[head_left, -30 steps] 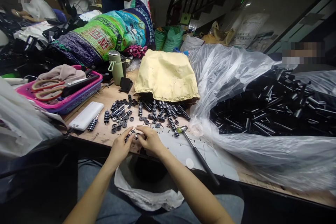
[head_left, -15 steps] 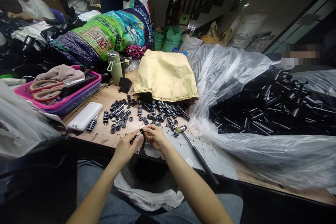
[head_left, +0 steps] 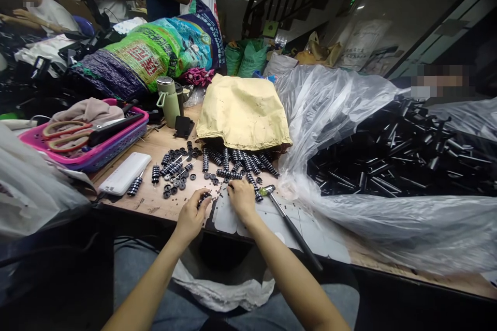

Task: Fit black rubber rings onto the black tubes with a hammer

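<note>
My left hand [head_left: 190,217] pinches a thin metal pin with black rings on it [head_left: 203,197], just above the table's front edge. To its right, my right hand [head_left: 243,200] reaches down to the tabletop by the black ribbed rollers [head_left: 226,158]; its fingers are bent together, and whatever is between the tips is hidden. Loose black rings [head_left: 182,184] lie left of the hands, among pins partly filled with rings. Tiny dark bits are scattered between the hands. A hammer [head_left: 293,227] with a dark handle and yellowish head lies to the right of my right hand.
A yellow sack [head_left: 244,111] stands behind the rollers. On the left are a white power bank [head_left: 125,173], a pink basket [head_left: 83,160] with scissors, and a green flask [head_left: 169,103]. Clear plastic [head_left: 349,217] surrounds black parts [head_left: 388,160] on the right. Other people are at the back.
My right hand has left the pin and moved right, down to the tabletop by the rollers. My left hand keeps hold of the pin and has shifted slightly left.
</note>
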The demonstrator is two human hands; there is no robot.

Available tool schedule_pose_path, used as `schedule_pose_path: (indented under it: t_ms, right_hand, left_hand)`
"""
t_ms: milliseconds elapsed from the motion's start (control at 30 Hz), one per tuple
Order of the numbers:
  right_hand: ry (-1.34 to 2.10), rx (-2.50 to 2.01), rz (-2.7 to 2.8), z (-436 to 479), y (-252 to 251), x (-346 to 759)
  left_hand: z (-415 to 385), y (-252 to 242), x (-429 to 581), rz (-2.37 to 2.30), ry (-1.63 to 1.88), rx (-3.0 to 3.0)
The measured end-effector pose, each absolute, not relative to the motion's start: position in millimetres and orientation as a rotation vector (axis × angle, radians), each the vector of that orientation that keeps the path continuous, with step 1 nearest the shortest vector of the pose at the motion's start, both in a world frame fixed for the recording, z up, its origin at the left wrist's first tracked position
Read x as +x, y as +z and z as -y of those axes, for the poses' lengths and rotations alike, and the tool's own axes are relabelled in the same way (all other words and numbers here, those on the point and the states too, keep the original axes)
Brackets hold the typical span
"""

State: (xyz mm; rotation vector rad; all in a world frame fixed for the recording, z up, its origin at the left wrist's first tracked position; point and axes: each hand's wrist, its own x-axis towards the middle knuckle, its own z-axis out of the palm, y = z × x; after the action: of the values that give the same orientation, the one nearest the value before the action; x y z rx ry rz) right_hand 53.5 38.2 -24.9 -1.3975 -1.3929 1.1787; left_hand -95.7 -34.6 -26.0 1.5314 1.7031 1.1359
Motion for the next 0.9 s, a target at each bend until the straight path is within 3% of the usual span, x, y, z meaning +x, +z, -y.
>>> schedule_pose_path:
  t_ms: [267, 500, 700, 900]
  right_hand:
    - [1.714, -1.244, 1.091, -28.2, -13.9, 57.8]
    - [1.781, -1.137, 0.907, -20.0, -10.3, 71.9]
    - [1.625, -1.105, 0.994, -8.7, -4.4, 91.8]
    - [1.010, -1.199, 1.742, 1.1, 18.0, 133.6]
  left_hand:
    - [28.7, -24.8, -75.8, -1.672, 1.072, 1.730]
    - [28.8, -22.2, -62.4, -1.668, 0.987, 1.844]
    - [26.9, -24.3, -44.5, -1.567, 1.029, 1.879]
    - [17.4, -32.7, -10.3, -1.408, 1.287, 1.713]
